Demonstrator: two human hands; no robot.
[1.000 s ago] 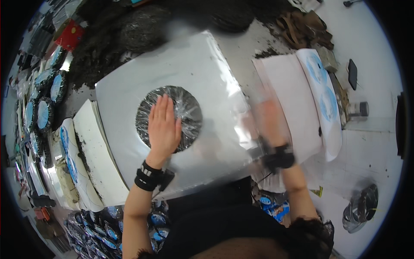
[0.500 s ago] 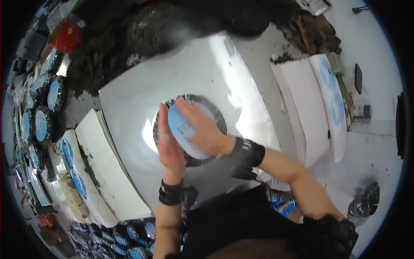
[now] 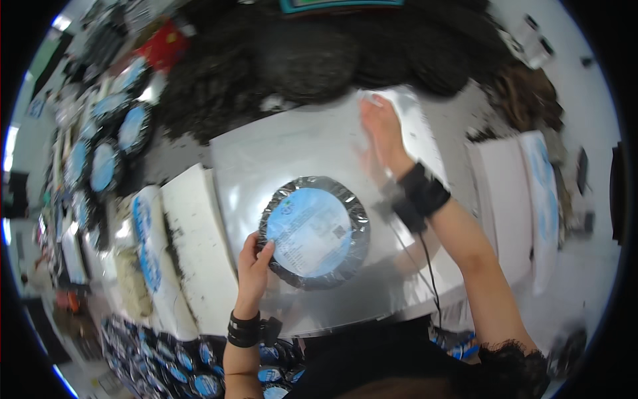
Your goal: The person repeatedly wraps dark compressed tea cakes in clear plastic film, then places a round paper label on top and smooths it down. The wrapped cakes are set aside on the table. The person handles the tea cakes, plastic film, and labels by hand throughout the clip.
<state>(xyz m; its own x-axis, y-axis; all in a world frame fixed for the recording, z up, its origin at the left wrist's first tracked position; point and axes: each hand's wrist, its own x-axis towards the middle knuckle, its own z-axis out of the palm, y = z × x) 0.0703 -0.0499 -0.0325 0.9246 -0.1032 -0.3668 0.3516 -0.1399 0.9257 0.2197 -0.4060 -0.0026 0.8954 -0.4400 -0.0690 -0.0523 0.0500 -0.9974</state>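
Hands at a wrapping step: left hand (image 3: 254, 263) pinches the rim of a black disc with blue label (image 3: 312, 231) lying mid-sheet on the worktop; right hand (image 3: 380, 126), spread, flattens the clear plastic sheet (image 3: 299, 143) at its far edge. Folding the sheet over probably follows.

A glossy clear plastic film (image 3: 319, 149) covers the smooth white board (image 3: 425, 292), wrapping a coarse black fibrous disc (image 3: 313, 233) with a matt pale-blue paper label (image 3: 309, 231), beside rough dark fibre piles (image 3: 312, 53) behind.
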